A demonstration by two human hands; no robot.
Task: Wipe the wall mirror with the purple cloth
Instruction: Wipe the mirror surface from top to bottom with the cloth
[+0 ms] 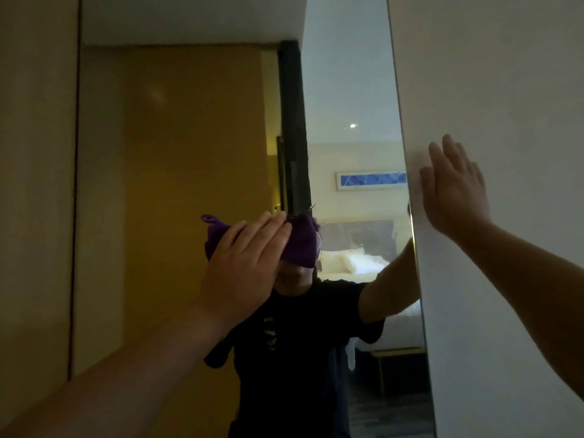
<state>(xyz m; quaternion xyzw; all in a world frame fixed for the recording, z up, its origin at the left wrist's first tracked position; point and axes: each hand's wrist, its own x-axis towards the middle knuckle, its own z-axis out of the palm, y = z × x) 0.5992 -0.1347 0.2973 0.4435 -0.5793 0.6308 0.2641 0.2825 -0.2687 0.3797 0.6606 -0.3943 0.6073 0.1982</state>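
Observation:
The tall wall mirror (pixel 177 137) fills the middle of the view, from a dark left edge to a thin right edge. My left hand (pixel 243 263) presses the bunched purple cloth (pixel 300 245) flat against the glass at mid height, fingers extended over it. Part of the cloth pokes out above and to the left of the hand. My right hand (pixel 455 191) lies flat and spread on the white wall beside the mirror's right edge, holding nothing. The mirror reflects a person in a dark shirt, partly hidden by the cloth.
A white wall panel (pixel 505 90) runs along the mirror's right side. A beige wall (pixel 34 184) borders it on the left. The glass reflects a yellow-lit door, a dark door frame, a bed with white pillows and a blue picture.

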